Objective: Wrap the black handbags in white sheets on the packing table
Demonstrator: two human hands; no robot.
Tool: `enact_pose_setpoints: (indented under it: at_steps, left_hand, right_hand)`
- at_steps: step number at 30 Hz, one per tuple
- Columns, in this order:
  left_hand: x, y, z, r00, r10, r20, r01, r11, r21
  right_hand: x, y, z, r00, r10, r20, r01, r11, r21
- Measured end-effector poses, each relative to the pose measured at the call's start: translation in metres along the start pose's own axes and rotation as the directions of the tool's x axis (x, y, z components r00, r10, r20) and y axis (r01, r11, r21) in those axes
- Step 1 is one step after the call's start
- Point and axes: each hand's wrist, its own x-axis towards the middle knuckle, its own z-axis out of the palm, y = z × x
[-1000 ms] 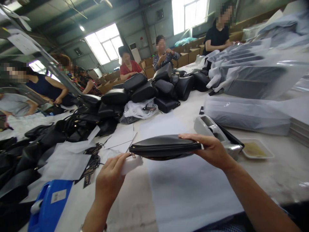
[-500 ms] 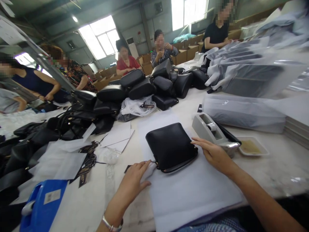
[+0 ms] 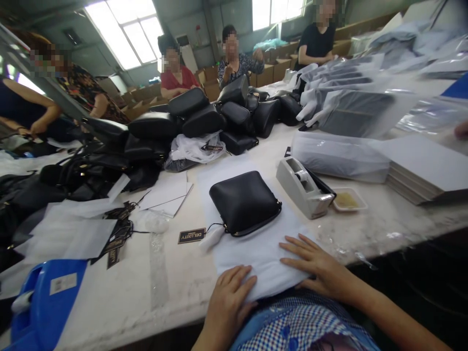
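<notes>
A black handbag [image 3: 245, 204] lies flat on a long white wrapping sheet [image 3: 261, 261] at the middle of the table. Its black tag [image 3: 192, 236] rests on the tabletop to the left, tied by a thin cord, beside a small white wrapped end. Both hands touch the near part of the sheet, below the bag. My left hand [image 3: 234, 292] lies on its left edge with fingers stretched. On the right side of the sheet, my right hand [image 3: 310, 261] rests with fingers spread. Neither hand touches the bag.
Right of the bag are a grey tape dispenser [image 3: 305, 189], a small white tray [image 3: 361, 207] and a stack of grey boards [image 3: 424, 170]. Black bags [image 3: 157, 126] are piled behind and left. A blue dispenser [image 3: 54, 297] stands front left. Several people work across the table.
Both hands have left the bag's sides and moved down onto the sheet's near part. The tag beside the bag now shows fully. The view has shifted to the right.
</notes>
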Motion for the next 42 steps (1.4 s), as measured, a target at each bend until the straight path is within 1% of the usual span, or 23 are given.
enact_pose_setpoints:
  at_steps: [2,5,8,12,14,15,16,17,18,19,20,21,22,23,24,27,30,32,35,37,39,40,42]
  left_hand:
    - [-0.003,-0.002,0.002,0.999,0.006,-0.035,-0.006,1.0,-0.007]
    - [-0.004,-0.003,-0.001,0.991,0.055,-0.119,-0.06,0.998,-0.036]
    - [-0.008,-0.001,-0.001,0.981,0.088,-0.175,-0.099,0.993,-0.057]
    - [-0.029,-0.003,0.005,0.969,0.173,-0.175,-0.184,0.982,-0.051]
    - [-0.039,-0.005,0.003,0.963,0.226,-0.15,-0.24,0.967,-0.085]
    - [-0.042,-0.007,0.0,0.965,0.22,-0.144,-0.237,0.964,-0.118]
    - [-0.043,-0.009,-0.006,0.974,0.175,-0.147,-0.197,0.969,-0.152]
    - [-0.04,-0.011,-0.012,0.982,0.097,-0.162,-0.126,0.976,-0.175]
    - [-0.034,-0.014,-0.021,0.982,-0.005,-0.187,-0.029,0.983,-0.18]
    - [-0.025,-0.018,-0.029,0.968,-0.12,-0.221,0.085,0.983,-0.161]
    - [-0.013,-0.023,-0.037,0.941,-0.222,-0.255,0.196,0.973,-0.125]
    - [0.0,-0.029,-0.044,0.914,-0.297,-0.277,0.288,0.955,-0.073]
    - [0.014,-0.035,-0.05,0.891,-0.353,-0.285,0.363,0.932,-0.02]
    - [0.026,-0.041,-0.054,0.88,-0.395,-0.264,0.415,0.91,0.023]
    - [0.037,-0.047,-0.056,0.877,-0.426,-0.223,0.447,0.893,0.053]
    - [0.052,-0.061,-0.059,0.9,-0.432,-0.056,0.435,0.899,0.053]
    - [0.048,-0.071,-0.061,0.929,-0.369,0.036,0.369,0.929,0.029]
    - [0.043,-0.075,-0.064,0.928,-0.368,0.051,0.363,0.927,0.09]
    - [0.038,-0.077,-0.07,0.903,-0.427,0.053,0.404,0.883,0.239]
    - [0.037,-0.077,-0.073,0.885,-0.459,0.08,0.424,0.865,0.268]
    - [0.036,-0.076,-0.073,0.892,-0.441,0.093,0.411,0.881,0.235]
    - [0.036,-0.077,-0.071,0.904,-0.423,0.071,0.399,0.889,0.224]
    - [0.037,-0.078,-0.066,0.927,-0.375,-0.017,0.369,0.901,0.228]
  right_hand:
    - [-0.002,0.003,0.006,0.999,-0.029,-0.028,0.03,0.999,0.012]
    - [-0.005,0.006,0.014,0.995,-0.054,-0.09,0.058,0.998,0.041]
    - [-0.008,-0.001,0.023,0.992,-0.045,-0.114,0.055,0.995,0.083]
    - [-0.021,-0.019,0.035,0.997,-0.015,-0.082,0.025,0.992,0.125]
    - [-0.028,-0.025,0.036,0.997,-0.005,-0.073,0.016,0.988,0.155]
    - [-0.031,-0.027,0.034,0.997,0.009,-0.075,0.003,0.987,0.162]
    - [-0.031,-0.028,0.03,0.994,0.042,-0.1,-0.026,0.987,0.158]
    - [-0.029,-0.027,0.024,0.983,0.094,-0.157,-0.071,0.987,0.146]
    - [-0.023,-0.026,0.018,0.958,0.156,-0.241,-0.127,0.983,0.132]
    - [-0.015,-0.023,0.011,0.918,0.21,-0.338,-0.178,0.976,0.121]
    - [-0.004,-0.019,0.004,0.865,0.253,-0.434,-0.222,0.967,0.122]
    - [0.009,-0.014,-0.001,0.811,0.286,-0.511,-0.25,0.958,0.138]
    - [0.024,-0.009,-0.005,0.771,0.309,-0.557,-0.26,0.951,0.168]
    - [0.039,-0.003,-0.008,0.755,0.329,-0.567,-0.257,0.944,0.206]
    - [0.054,0.002,-0.008,0.752,0.35,-0.558,-0.255,0.936,0.243]
    - [0.087,0.015,-0.002,0.772,0.369,-0.518,-0.269,0.928,0.26]
    - [0.101,0.021,0.005,0.779,0.368,-0.508,-0.3,0.93,0.213]
    - [0.103,0.02,0.007,0.78,0.38,-0.498,-0.297,0.924,0.24]
    - [0.101,0.016,0.01,0.776,0.388,-0.497,-0.27,0.917,0.293]
    - [0.102,0.013,0.015,0.768,0.395,-0.505,-0.264,0.913,0.311]
    - [0.104,0.009,0.019,0.763,0.401,-0.507,-0.265,0.909,0.32]
    - [0.105,0.007,0.02,0.764,0.404,-0.503,-0.267,0.908,0.322]
    - [0.104,0.004,0.018,0.77,0.408,-0.491,-0.278,0.907,0.317]
